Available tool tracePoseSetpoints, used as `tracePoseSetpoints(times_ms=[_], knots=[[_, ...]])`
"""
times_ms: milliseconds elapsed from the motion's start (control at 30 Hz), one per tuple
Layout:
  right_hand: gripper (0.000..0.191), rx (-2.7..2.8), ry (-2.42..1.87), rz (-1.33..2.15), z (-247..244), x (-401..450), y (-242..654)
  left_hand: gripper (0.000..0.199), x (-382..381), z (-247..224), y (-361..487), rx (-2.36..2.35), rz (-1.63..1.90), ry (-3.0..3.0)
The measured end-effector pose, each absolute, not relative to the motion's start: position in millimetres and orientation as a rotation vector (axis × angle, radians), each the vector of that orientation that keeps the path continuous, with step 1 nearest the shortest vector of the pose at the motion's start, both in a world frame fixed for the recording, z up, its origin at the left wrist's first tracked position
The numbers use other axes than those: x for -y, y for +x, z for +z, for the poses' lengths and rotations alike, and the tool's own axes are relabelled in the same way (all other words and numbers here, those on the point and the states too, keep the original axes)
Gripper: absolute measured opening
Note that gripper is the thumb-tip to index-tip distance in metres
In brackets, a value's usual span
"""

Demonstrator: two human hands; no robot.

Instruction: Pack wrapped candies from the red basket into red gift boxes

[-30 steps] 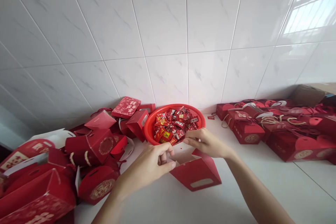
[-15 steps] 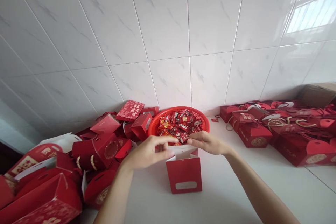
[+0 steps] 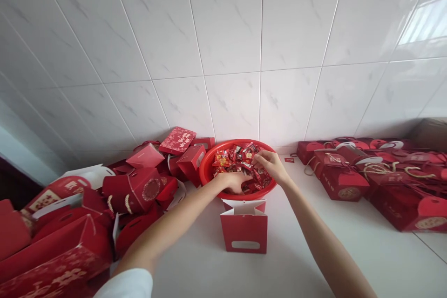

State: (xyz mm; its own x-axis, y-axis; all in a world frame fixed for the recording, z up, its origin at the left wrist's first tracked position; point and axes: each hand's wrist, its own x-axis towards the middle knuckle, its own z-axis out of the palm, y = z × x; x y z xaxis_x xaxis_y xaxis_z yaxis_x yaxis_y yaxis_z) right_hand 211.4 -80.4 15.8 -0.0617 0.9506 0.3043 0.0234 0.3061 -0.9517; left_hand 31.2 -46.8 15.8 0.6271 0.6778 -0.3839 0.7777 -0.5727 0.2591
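Observation:
A round red plastic basket point(image 3: 206, 174) stands against the wall, holding many red wrapped candies point(image 3: 223, 158). Inside it, my left hand point(image 3: 235, 181) reaches down among the candies with fingers apart, the fingertips partly hidden. My right hand point(image 3: 269, 165) is over the basket's right side, its fingers bent close together at the candies; whether they pinch one is hidden. Just in front of the basket, an upright red paper box point(image 3: 244, 230) has its top open, white inside, with a rounded slot in its front.
Piled red boxes point(image 3: 136, 191) cover the left side, some with rope handles. Rows of closed red boxes point(image 3: 344, 179) stand at the right, with a brown carton point(image 3: 431, 132) behind. A small red packet point(image 3: 289, 160) lies right of the basket. A tiled wall point(image 3: 230, 102) rises behind.
Both hands have moved forward from above the open box into the basket of candies. The view has shifted slightly left.

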Motion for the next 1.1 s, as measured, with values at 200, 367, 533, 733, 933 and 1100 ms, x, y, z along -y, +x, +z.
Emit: tracePoseSetpoints(times_ms=[200, 367, 533, 733, 933, 1100], knots=[[0.032, 1.259, -1.026, 1.088, -4.3, 62.0, 209.3, 0.103, 35.9, 26.8, 39.4, -1.434, -0.466, 2.477], [0.026, 1.27, -0.993, 0.997, -6.7, 65.1, 212.2, 0.089, 39.2, 30.6, 41.8, -1.413, -0.506, 2.546], [0.021, 1.289, -1.027, 0.963, -3.9, 67.5, 211.8, 0.047, 45.2, 32.1, 50.6, -1.356, -0.571, 2.631], [0.019, 1.317, -1.041, 0.92, -2.7, 70.1, 212.8, 0.043, 37.2, 26.0, 73.0, -1.448, -0.742, 2.564], [0.019, 1.348, -1.06, 0.898, -4.9, 69.2, 213.5, 0.025, 30.2, 23.1, 75.5, -1.325, -0.805, 2.472], [0.021, 1.314, -1.033, 0.942, -8.0, 66.5, 213.2, 0.015, 23.7, 18.3, 62.0, -1.177, -0.745, 2.174]])
